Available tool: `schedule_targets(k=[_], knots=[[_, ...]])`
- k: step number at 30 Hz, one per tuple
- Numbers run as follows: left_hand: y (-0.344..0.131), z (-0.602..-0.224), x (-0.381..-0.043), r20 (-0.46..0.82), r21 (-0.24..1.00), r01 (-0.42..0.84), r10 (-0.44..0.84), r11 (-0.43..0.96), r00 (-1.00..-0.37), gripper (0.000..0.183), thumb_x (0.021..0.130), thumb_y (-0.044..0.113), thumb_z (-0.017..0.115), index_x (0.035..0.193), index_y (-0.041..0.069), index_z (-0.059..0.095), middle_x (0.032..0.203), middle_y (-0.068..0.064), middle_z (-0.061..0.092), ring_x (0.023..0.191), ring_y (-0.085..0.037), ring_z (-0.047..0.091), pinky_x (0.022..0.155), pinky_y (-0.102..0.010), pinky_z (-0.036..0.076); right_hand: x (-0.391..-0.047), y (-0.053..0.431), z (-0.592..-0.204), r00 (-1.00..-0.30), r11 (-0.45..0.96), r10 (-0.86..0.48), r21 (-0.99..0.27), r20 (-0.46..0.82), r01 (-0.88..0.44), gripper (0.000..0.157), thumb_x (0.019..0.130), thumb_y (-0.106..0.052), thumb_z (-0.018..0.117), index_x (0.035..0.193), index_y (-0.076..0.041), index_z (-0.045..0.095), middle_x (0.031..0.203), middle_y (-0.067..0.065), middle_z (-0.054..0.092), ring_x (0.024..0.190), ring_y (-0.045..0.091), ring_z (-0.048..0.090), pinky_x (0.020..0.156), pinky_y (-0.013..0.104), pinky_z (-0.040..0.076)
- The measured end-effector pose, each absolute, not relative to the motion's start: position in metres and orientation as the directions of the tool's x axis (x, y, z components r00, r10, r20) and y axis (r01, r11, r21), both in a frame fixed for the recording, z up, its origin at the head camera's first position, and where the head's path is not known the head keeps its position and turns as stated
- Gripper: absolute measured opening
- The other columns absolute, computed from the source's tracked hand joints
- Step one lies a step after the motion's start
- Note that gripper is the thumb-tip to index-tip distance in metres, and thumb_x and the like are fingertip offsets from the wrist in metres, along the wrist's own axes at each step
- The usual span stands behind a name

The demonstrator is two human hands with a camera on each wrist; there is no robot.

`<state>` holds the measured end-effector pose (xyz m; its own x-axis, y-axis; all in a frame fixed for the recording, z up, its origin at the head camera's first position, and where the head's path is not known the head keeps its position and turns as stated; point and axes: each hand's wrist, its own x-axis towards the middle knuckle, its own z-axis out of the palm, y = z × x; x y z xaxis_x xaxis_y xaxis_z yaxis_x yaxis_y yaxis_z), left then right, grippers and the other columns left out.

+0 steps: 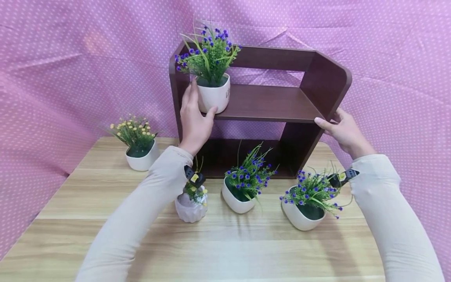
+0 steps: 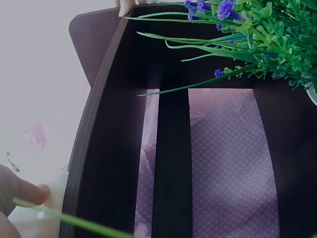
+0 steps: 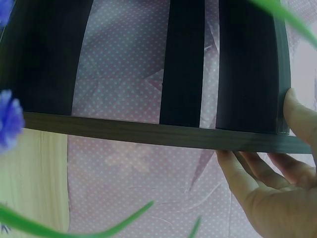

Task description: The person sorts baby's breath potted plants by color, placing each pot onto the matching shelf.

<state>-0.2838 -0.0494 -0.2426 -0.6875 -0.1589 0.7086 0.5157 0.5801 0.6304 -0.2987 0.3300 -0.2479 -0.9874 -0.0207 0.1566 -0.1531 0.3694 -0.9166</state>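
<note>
My left hand (image 1: pixel 195 125) grips a white pot (image 1: pixel 216 96) of purple artificial flowers, fingers along its left side and thumb across its front. This pot is at the left end of the upper board of a dark brown two-tier shelf (image 1: pixel 271 102); whether its base touches the board I cannot tell. On the other side, my right hand (image 1: pixel 347 131) holds the shelf's right side panel. In the right wrist view the thumb (image 3: pixel 299 116) lies at the board's front edge and the fingers (image 3: pixel 235 173) press the panel's outer face.
Before the shelf, on the wooden table (image 1: pixel 211 250), stand two white pots of purple flowers (image 1: pixel 239 201) (image 1: pixel 304 219) and a small ribbed pot (image 1: pixel 190 209) under my left wrist. A yellow-flowered pot (image 1: pixel 141 160) stands left of the shelf. Pink dotted cloth (image 1: pixel 88 78) hangs behind.
</note>
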Motion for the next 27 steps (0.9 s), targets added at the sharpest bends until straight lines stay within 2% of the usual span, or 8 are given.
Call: schedule_targets(k=[7, 9, 17, 22, 27], knots=[[-0.0466, -0.2427, -0.2861, 0.657, 0.675, 0.458, -0.188, 0.578, -0.731, 0.081, 0.086, 0.006, 0.068, 0.152, 0.003, 0.021, 0.153, -0.022, 0.026, 0.142, -0.029, 0.026, 0.117, -0.034, 0.022, -0.2977, 0.3297, -0.2494, -0.984, 0.362, -0.021, -0.916, 0.176, -0.171, 0.068, 0.091, -0.023, 0.066, 0.148, -0.007, 0.033, 0.146, 0.022, 0.036, 0.103, 0.0, 0.054, 0.083, 0.012, 0.051], [-0.0469, -0.243, -0.2864, 0.664, 0.667, 0.466, -0.181, 0.581, -0.725, 0.079, 0.087, 0.004, 0.067, 0.151, 0.002, 0.021, 0.153, -0.023, 0.026, 0.142, -0.029, 0.025, 0.117, -0.034, 0.022, -0.2975, 0.3299, -0.2494, -0.985, 0.356, -0.022, -0.919, 0.174, -0.17, 0.068, 0.091, -0.023, 0.066, 0.148, -0.008, 0.033, 0.146, 0.021, 0.036, 0.105, 0.002, 0.054, 0.083, 0.012, 0.051], [-0.0503, -0.2406, -0.2854, 0.723, 0.621, 0.503, -0.19, 0.602, -0.665, 0.067, 0.085, -0.001, 0.067, 0.144, -0.004, 0.036, 0.148, -0.022, 0.034, 0.139, -0.029, 0.031, 0.116, -0.031, 0.024, -0.2975, 0.3305, -0.2481, -0.983, 0.36, -0.013, -0.916, 0.183, -0.175, 0.068, 0.091, -0.024, 0.066, 0.148, -0.007, 0.034, 0.14, 0.018, 0.041, 0.102, 0.0, 0.054, 0.082, 0.013, 0.051], [-0.0498, -0.2368, -0.2873, 0.727, 0.61, 0.504, -0.178, 0.612, -0.663, 0.06, 0.084, 0.001, 0.069, 0.137, -0.006, 0.041, 0.15, -0.017, 0.032, 0.139, -0.024, 0.031, 0.114, -0.027, 0.027, -0.297, 0.3303, -0.2483, -0.984, 0.354, -0.016, -0.919, 0.18, -0.174, 0.068, 0.09, -0.024, 0.066, 0.148, -0.007, 0.034, 0.138, 0.017, 0.042, 0.101, -0.001, 0.055, 0.082, 0.012, 0.051], [-0.05, -0.2364, -0.2908, 0.735, 0.596, 0.522, -0.152, 0.61, -0.661, 0.057, 0.084, 0.001, 0.07, 0.134, -0.006, 0.043, 0.148, -0.016, 0.036, 0.136, -0.024, 0.036, 0.112, -0.031, 0.032, -0.2963, 0.3298, -0.2494, -0.986, 0.352, -0.019, -0.922, 0.164, -0.16, 0.068, 0.09, -0.025, 0.066, 0.148, -0.008, 0.034, 0.139, 0.015, 0.042, 0.104, 0.001, 0.054, 0.086, 0.014, 0.05]])
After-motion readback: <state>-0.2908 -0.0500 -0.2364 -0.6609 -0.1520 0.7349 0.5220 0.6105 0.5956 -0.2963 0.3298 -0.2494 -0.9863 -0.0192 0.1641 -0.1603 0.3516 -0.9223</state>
